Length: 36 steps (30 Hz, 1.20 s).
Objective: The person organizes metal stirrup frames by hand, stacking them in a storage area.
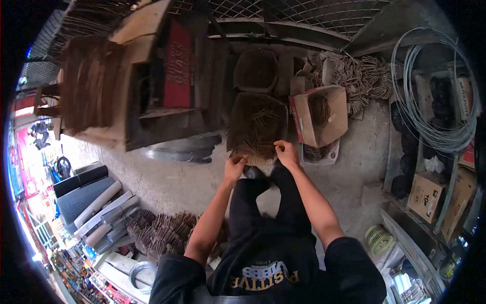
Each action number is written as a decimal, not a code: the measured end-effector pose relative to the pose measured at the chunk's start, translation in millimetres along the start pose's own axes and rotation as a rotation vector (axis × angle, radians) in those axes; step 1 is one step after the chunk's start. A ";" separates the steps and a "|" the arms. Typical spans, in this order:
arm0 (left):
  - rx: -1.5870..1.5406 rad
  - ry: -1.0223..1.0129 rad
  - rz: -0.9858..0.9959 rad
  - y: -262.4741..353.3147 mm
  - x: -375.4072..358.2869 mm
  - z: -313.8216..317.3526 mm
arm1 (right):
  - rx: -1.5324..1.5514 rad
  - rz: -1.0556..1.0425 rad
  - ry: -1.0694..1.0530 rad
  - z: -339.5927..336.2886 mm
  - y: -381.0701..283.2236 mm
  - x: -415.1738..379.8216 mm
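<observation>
An open, dark brown box (pixel 234 126) stands on the floor straight ahead of me, with thin brown rod-like pieces (pixel 263 117) lying loose inside. My left hand (pixel 236 167) is closed on the left end of its near edge. At the right end of that same edge, my right hand (pixel 287 154) is also closed, thumb and fingers pinched together. Between the hands a lighter brown strip of the edge (pixel 259 160) shows. My fingertips are partly hidden, and the box's near side lies just beyond my shoes.
Behind stands another dark container (pixel 256 68). An open cardboard box (pixel 334 124) is on the right, near heaped brown bundles (pixel 362 76). Stacked cartons (pixel 126 101) rise at left. Wire coils (pixel 430 131) hang at right; rolls (pixel 96 202) and more bundles (pixel 162 230) lie lower left.
</observation>
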<state>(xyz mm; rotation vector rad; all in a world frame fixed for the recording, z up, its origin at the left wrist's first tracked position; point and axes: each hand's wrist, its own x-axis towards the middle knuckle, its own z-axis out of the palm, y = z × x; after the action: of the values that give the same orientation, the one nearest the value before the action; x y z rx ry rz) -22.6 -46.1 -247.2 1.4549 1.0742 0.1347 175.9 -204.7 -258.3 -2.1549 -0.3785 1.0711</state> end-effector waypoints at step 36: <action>-0.040 0.436 -0.066 -180.3 203.2 54.2 | -0.067 -0.416 0.402 62.9 77.8 124.8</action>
<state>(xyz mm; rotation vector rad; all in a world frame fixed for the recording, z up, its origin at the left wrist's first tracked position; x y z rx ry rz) 32.7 14.0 -511.9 1.3845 1.4609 0.4392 200.1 -166.3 -411.7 -2.1544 -0.6403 0.3896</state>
